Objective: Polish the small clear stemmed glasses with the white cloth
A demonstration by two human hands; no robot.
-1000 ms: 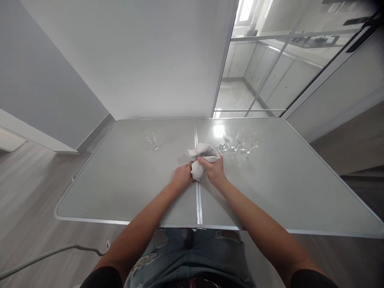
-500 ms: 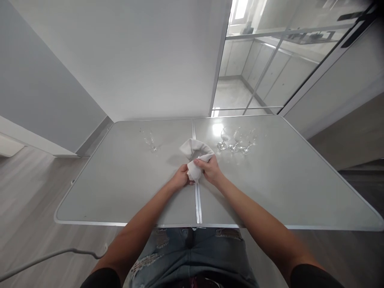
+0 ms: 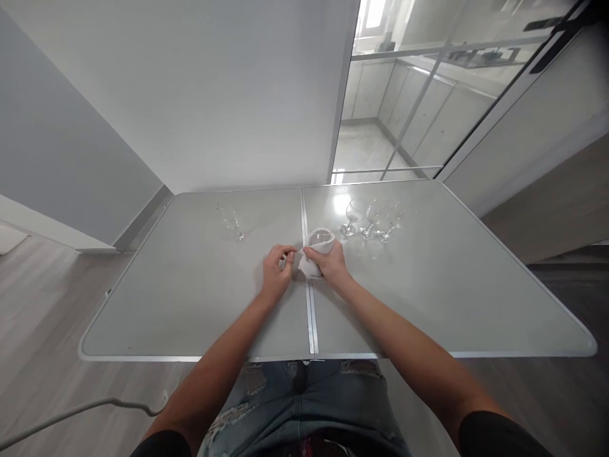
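Note:
A white cloth (image 3: 310,269) is wrapped around a clear glass (image 3: 321,237), whose round rim shows at the top of the folds. My right hand (image 3: 333,261) is closed around the cloth and the glass, thumb on the near side. At the cloth's left edge, my left hand (image 3: 276,270) pinches what looks like a corner of it between thumb and fingers. The lower part of the glass is hidden by cloth.
Three stemmed glasses (image 3: 366,230) stand close together at the back right of the grey folding table (image 3: 190,304). A slender clear glass (image 3: 234,222) stands at the back left. A metal seam (image 3: 311,317) divides the tabletop; a wall and glazed door lie beyond.
My left hand has moved up and left from beneath the cloth to its left edge. The loose upper flap of cloth has been drawn in, exposing the glass's rim. My right hand keeps its hold.

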